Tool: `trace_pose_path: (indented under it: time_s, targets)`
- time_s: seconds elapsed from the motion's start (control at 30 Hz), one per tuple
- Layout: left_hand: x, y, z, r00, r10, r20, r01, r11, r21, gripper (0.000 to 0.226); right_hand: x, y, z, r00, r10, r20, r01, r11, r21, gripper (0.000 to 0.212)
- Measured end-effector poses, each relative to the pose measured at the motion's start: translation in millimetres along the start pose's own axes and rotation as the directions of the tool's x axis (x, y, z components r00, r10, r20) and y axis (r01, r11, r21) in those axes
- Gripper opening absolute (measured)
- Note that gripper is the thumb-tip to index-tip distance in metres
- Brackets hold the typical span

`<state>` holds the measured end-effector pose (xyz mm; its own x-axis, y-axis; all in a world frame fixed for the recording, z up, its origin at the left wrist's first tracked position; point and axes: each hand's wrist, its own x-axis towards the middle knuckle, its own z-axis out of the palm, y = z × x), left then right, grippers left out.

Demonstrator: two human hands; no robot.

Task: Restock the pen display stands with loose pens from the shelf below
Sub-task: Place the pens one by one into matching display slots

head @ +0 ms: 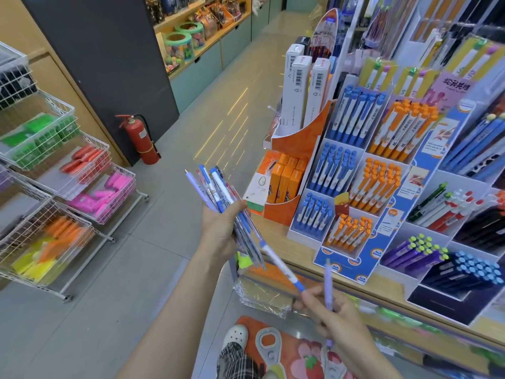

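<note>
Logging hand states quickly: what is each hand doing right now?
Left hand: grips a bundle of pens.
Right hand: holds a lilac pen and a blue-and-white pen.

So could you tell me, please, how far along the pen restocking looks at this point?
Gathering looks done: the left hand grips a bundle of pens. In hand now, the right hand holds a lilac pen and pinches a blue-and-white pen, apparently sorting. Left to do: none of these has reached the display stand, whose blue and orange rows already look fairly full.
</note>
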<state>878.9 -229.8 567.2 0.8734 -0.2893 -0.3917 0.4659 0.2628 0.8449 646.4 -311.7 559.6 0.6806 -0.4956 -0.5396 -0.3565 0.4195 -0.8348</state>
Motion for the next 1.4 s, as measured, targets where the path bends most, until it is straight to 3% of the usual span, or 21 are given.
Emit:
trace_pose_path:
  time_s: [0.17,0.4,0.7,0.93,1.07,1.27,1.4]
  targets:
    - [-16.0,-23.6,-1.6,0.987,-0.125,0.098,0.117,0.989,0.086,0.036,7.7,-10.6,-15.4,0.978,-0.087,-0.192,0.094,0.995,0.026,0.020]
    - [-43.6,-60.5,12.1,0.951,-0.238,0.197,0.224,0.970,0.093,0.030,23.1,-8.5,10.6,0.947,-0.182,-0.263,0.181,0.983,-0.030,0.012]
    - [-51.3,-79.2,11.9,0.930,-0.300,0.214,0.285,0.954,0.097,0.035,20.0,15.1,7.3,0.951,-0.121,-0.285,0.115,0.993,-0.040,0.010]
    - [-53.7,-86.1,10.2,0.909,-0.335,0.249,0.323,0.942,0.091,0.039,14.4,16.6,0.8,0.970,-0.095,-0.223,0.070,0.990,-0.119,0.008]
    - [-53.9,-86.9,8.0,0.876,-0.365,0.316,0.333,0.931,0.151,0.042,33.1,1.2,-18.4,0.955,-0.098,-0.281,0.029,0.970,-0.240,0.049]
    - [-54.5,-89.8,16.6,0.835,-0.384,0.395,0.305,0.919,0.249,0.043,73.2,-40.1,-10.8,0.951,-0.287,-0.114,0.215,0.881,-0.422,0.025]
    - [-45.5,-89.9,16.7,0.828,-0.380,0.412,0.280,0.917,0.285,0.045,88.6,-46.4,-12.1,0.940,-0.333,-0.078,0.229,0.783,-0.579,0.017]
